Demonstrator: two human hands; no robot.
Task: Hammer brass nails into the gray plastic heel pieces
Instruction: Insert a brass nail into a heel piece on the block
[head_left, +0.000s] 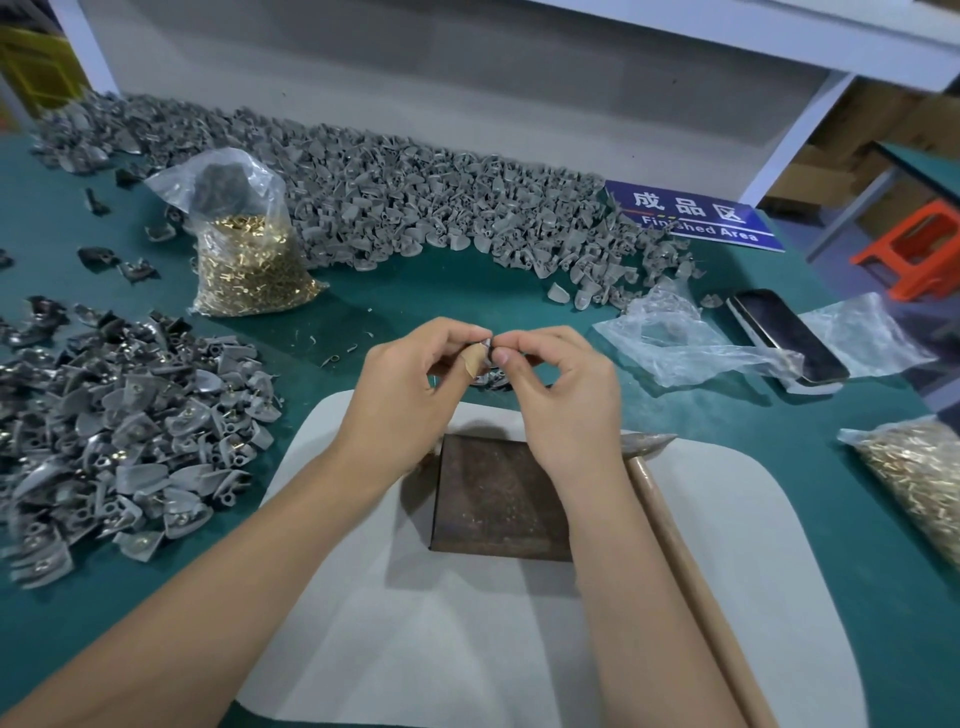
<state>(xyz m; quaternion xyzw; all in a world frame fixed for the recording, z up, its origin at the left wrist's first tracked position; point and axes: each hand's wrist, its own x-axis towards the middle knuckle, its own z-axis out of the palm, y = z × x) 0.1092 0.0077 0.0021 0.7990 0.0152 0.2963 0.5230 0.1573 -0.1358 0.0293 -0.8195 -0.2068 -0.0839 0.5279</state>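
Just beyond the rusty steel block (500, 496), left hand (400, 387) and right hand (563, 395) each pinch one gray heel piece (485, 347). Left of the block, nailed pieces (130, 447); far beyond, many unnailed (415, 192); hammer (670, 499) idle.

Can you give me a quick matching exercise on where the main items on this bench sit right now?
Things:
1. hammer
2. phone
3. metal block
4. upright bag of brass nails

Places:
A. far left, beside the long gray heap
B. on the white mat, under the wrists
C. right of the block, handle toward the person
D. right side, by crumpled clear plastic

Pairs: 1-C, 2-D, 3-B, 4-A
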